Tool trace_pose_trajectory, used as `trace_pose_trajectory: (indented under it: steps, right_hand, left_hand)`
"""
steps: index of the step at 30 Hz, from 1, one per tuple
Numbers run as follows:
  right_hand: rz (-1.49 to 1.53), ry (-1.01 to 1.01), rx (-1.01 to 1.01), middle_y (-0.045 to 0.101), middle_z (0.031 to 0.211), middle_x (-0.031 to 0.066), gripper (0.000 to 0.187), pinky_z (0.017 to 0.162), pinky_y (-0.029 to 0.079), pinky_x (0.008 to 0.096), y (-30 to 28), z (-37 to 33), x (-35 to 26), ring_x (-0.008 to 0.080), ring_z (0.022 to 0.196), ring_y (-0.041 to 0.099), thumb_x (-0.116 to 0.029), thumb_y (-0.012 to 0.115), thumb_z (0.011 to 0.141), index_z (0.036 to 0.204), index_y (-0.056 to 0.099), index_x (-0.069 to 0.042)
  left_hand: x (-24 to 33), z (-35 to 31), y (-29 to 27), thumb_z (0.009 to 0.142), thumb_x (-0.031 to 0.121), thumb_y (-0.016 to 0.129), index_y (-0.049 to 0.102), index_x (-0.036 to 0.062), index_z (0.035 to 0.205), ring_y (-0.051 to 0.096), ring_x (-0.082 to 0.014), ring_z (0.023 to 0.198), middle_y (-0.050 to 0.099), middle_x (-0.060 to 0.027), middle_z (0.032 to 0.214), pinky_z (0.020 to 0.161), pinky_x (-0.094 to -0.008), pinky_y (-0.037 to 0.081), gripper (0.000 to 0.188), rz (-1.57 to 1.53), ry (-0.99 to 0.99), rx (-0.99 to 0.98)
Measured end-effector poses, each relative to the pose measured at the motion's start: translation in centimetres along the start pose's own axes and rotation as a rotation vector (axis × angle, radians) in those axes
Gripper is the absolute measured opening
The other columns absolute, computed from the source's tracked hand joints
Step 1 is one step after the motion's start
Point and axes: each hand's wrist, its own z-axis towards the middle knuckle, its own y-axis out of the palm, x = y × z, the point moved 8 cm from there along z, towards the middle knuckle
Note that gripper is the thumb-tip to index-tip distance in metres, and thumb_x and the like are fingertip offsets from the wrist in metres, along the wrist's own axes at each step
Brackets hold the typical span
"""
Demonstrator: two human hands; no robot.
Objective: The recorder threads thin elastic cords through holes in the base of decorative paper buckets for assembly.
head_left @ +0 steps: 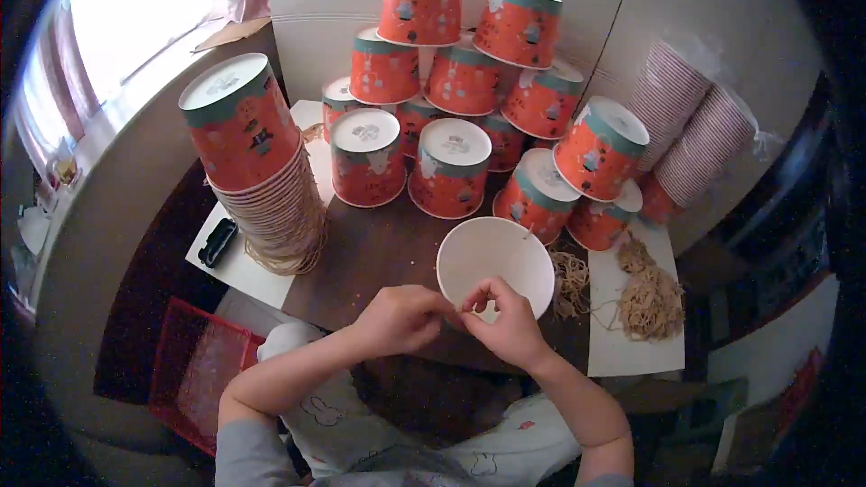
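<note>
In front of me a round paper bucket (494,248) tilts toward me, its white inside facing up. A short light stub of cord (529,231) shows at its far right rim. My left hand (403,318) and my right hand (507,325) come together at the near left rim, fingertips almost touching. Both hands are closed in a pinch; what lies between the fingers is too small to make out. Right of the bucket lies a small bundle of tan cord (570,285). A larger tangled heap of the same cord (651,303) rests on white card.
Upturned red and green buckets (451,167) are piled at the back. A tall nested stack of buckets (262,203) stands left, beside a black object (218,243). Plastic-wrapped stacks (704,149) lean at the right. A red basket (180,379) sits below the table (361,252) at left.
</note>
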Motion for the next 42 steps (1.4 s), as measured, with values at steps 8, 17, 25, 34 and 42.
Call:
trace_pose_trajectory:
  steps: [8, 17, 25, 34, 42]
  right_hand:
    - [0.008, 0.003, -0.011, 0.056, 0.073, 0.0078, 0.022, 0.063, 0.045, 0.0296, 0.1, -0.1, 0.0, 0.0197, 0.068, 0.055, -0.002, 0.063, 0.064, 0.080, 0.048, -0.004]
    - [-0.012, -0.003, -0.008, 0.056, 0.072, 0.0070, 0.021, 0.062, 0.044, 0.0315, 0.1, 0.0, -0.3, 0.0212, 0.067, 0.055, -0.003, 0.064, 0.064, 0.078, 0.048, -0.004]
    - [-0.022, -0.017, 0.004, 0.055, 0.070, 0.0065, 0.020, 0.064, 0.043, 0.0318, 0.1, -0.1, -0.2, 0.0207, 0.067, 0.055, -0.004, 0.064, 0.065, 0.078, 0.048, -0.005]
    - [-0.170, -0.136, 0.022, 0.053, 0.090, 0.0090, 0.024, 0.075, 0.040, 0.0351, -0.5, 0.0, -1.4, 0.0255, 0.087, 0.050, -0.008, 0.062, 0.064, 0.086, 0.053, -0.007]
    - [-0.296, -0.301, -0.086, 0.056, 0.093, 0.0075, 0.022, 0.079, 0.041, 0.0331, -0.7, 0.0, -1.3, 0.0220, 0.088, 0.053, -0.007, 0.063, 0.066, 0.086, 0.053, -0.007]
  left_hand:
    - [-1.9, -0.3, 0.8, 0.073, 0.010, 0.062, 0.060, 0.0012, 0.086, 0.061, -0.0138, 0.066, 0.062, -0.0092, 0.073, 0.061, -0.0257, 0.049, 0.015, -0.376, -0.370, -0.042]
    - [-2.5, -0.5, 1.2, 0.073, 0.010, 0.063, 0.061, 0.0023, 0.084, 0.061, -0.0122, 0.065, 0.062, -0.0080, 0.072, 0.060, -0.0256, 0.049, 0.014, -0.351, -0.415, -0.010]
    - [-3.6, -1.5, 3.0, 0.081, 0.013, 0.055, 0.054, 0.0020, 0.091, 0.050, -0.0049, 0.068, 0.056, -0.0004, 0.077, 0.057, -0.0205, 0.042, 0.015, -0.710, -0.504, -0.046]
    - [-3.1, -2.9, 5.3, 0.085, 0.022, 0.051, 0.052, 0.0102, 0.093, 0.040, 0.0009, 0.056, 0.048, 0.0090, 0.072, 0.045, -0.0141, 0.031, 0.014, -1.155, -0.893, -0.332]
    - [-3.0, -2.8, 5.5, 0.084, 0.024, 0.052, 0.053, 0.0109, 0.092, 0.037, 0.0005, 0.050, 0.046, 0.0095, 0.067, 0.040, -0.0143, 0.027, 0.015, -1.234, -0.940, -0.349]
